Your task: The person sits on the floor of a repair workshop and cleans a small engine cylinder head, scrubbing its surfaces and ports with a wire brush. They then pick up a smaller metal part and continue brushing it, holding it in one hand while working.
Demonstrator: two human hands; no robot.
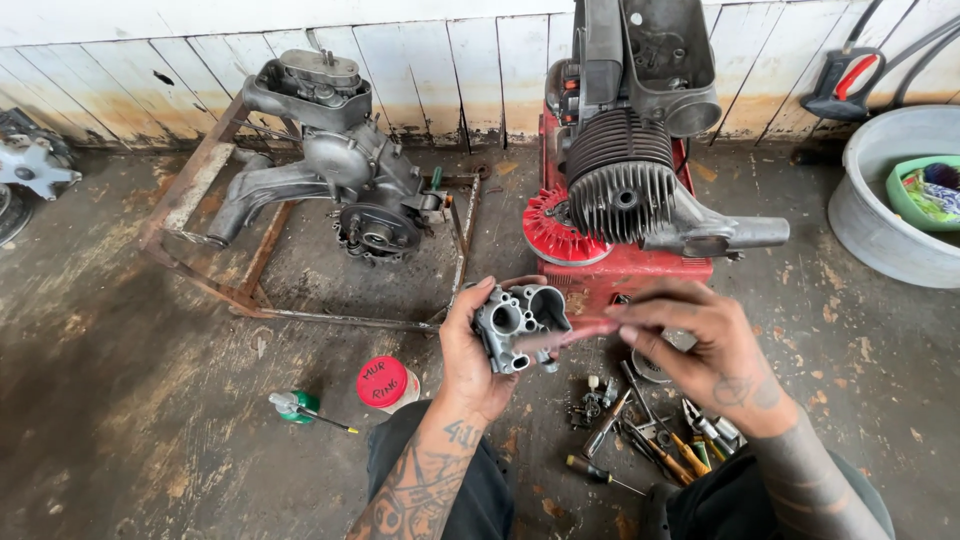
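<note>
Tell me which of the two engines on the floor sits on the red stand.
The right engine, with the black finned cylinder, sits on the red stand. The left engine rests in a rusty metal frame.

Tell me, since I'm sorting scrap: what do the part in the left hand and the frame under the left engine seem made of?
The carburetor body looks like cast aluminium or similar alloy: dull grey, matte, with bored round ports. The frame looks like steel angle: brown, rusty surface.

Open concrete floor [120, 400] at the left edge; blocked ahead by red engine stand [610, 270], rusty frame [330, 318]; scattered tools [650, 440] crowding the near right.
</note>
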